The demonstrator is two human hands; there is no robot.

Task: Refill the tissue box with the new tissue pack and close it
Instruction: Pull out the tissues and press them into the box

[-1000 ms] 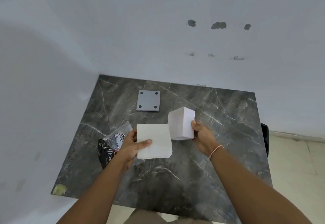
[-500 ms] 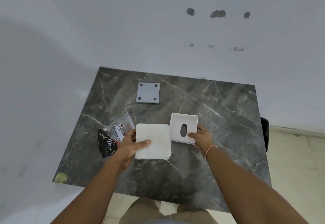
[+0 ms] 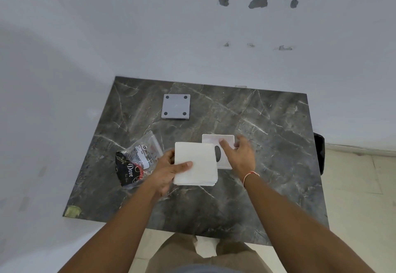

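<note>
Desk [image 3: 267, 187]: dark marble. Tissues [image 3: 196, 163]: white stack, pinched in left hand [image 3: 166, 172]. Box [image 3: 222, 142]: white, under the loose, spread right hand [image 3: 240, 157]. Wrapper [image 3: 137, 161]: just left of left hand. Lid [image 3: 176, 106]: grey, beyond both.

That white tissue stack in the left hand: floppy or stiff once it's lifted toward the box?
Probably soft but self-supporting: the tissue stack lies flat across the left hand, thumb on top, without drooping. Its loose layered edges suggest sheets may slide apart. Likely light.
</note>
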